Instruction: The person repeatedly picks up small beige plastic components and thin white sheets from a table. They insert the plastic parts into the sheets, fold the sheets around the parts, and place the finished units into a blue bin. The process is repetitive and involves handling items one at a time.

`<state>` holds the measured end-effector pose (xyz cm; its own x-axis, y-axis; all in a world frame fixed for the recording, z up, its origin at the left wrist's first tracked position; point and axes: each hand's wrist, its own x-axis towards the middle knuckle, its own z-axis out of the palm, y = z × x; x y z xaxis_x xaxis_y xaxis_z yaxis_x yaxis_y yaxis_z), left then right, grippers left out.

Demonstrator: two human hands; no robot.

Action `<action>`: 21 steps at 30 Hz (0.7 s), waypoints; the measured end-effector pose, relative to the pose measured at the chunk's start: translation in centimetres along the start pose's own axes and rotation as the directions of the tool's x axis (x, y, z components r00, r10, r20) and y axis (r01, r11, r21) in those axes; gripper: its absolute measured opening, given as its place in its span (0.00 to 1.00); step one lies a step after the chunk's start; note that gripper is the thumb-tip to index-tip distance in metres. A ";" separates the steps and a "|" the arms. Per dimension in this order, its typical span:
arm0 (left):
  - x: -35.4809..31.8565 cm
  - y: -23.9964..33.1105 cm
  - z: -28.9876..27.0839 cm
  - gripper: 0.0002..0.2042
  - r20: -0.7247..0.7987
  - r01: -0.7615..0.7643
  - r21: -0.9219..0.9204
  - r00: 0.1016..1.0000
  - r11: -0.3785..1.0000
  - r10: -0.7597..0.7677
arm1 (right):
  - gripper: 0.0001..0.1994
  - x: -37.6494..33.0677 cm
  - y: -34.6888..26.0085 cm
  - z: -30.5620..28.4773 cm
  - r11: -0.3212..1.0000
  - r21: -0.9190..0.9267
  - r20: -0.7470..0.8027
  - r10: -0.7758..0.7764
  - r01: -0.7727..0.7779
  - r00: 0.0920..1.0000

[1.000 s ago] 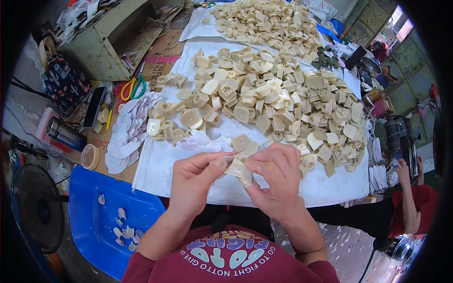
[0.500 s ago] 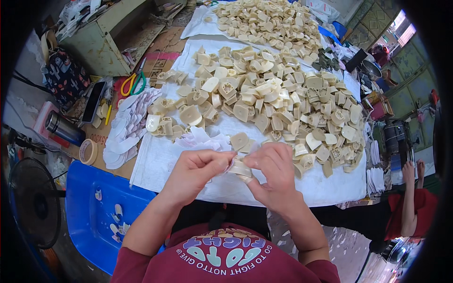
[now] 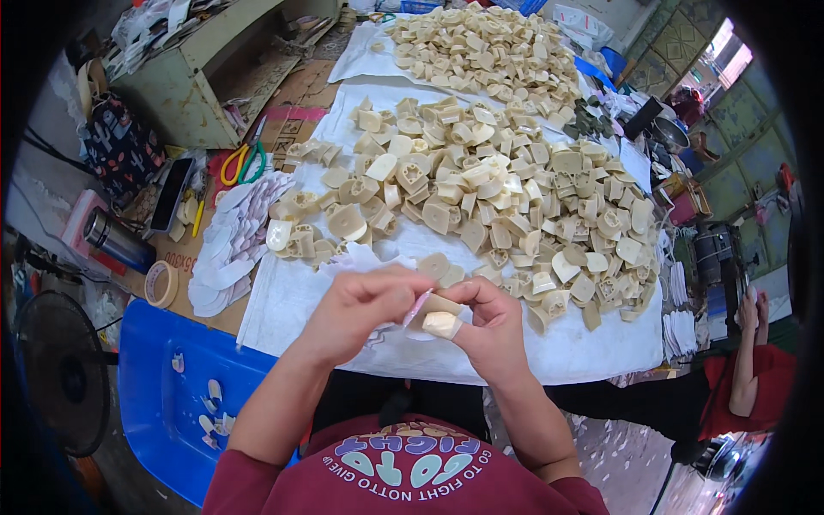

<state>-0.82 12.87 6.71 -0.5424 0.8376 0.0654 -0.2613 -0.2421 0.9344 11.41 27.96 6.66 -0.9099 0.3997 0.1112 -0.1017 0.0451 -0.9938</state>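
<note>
My right hand (image 3: pixel 496 336) grips a beige plastic shoe heel (image 3: pixel 441 323) above the near edge of the white-covered table. My left hand (image 3: pixel 360 311) pinches the edge of a thin pinkish-white cover piece (image 3: pixel 417 309), which stands against the left side of that heel. Fingers hide part of both. Just beyond the hands lie more white cut pieces (image 3: pixel 367 257) and a loose flat-faced heel (image 3: pixel 433 265). A large heap of beige heels (image 3: pixel 481 172) spreads over the white sheet (image 3: pixel 292 300).
Overlapping white pieces (image 3: pixel 225 249) lie to the left, near scissors (image 3: pixel 245 163), a tape roll (image 3: pixel 161 284) and a flask (image 3: pixel 120 239). A blue tub (image 3: pixel 163 412) holds several small pieces; a fan (image 3: pixel 64 373) stands beside it. Another person (image 3: pixel 747 386) is at right.
The heel has turned and tilted in my right hand, which has shifted slightly left and down. The cover piece now stands away from the heel's side, pinched by my left hand.
</note>
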 end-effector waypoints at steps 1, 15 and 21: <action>-0.2 -0.3 -0.2 0.09 0.028 -0.019 -0.083 0.999 0.996 0.022 | 0.13 0.0 -0.2 0.0 0.999 0.023 0.003 0.029 -0.029 1.000; -0.2 0.2 1.4 0.07 0.109 -0.439 0.610 0.871 0.660 0.478 | 0.11 -0.3 -1.6 0.4 0.944 -0.328 -0.002 -0.037 0.034 0.999; -2.1 0.0 1.6 0.10 -0.010 -0.372 0.350 0.916 0.860 0.400 | 0.20 0.2 -3.6 -0.7 0.584 -0.636 0.238 -0.472 0.504 0.849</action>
<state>1.59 11.92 7.18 -0.6094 0.6659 0.4304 0.2566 -0.3480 0.9017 11.90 28.48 10.22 -0.8199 0.0999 0.5637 -0.2618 0.8102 -0.5244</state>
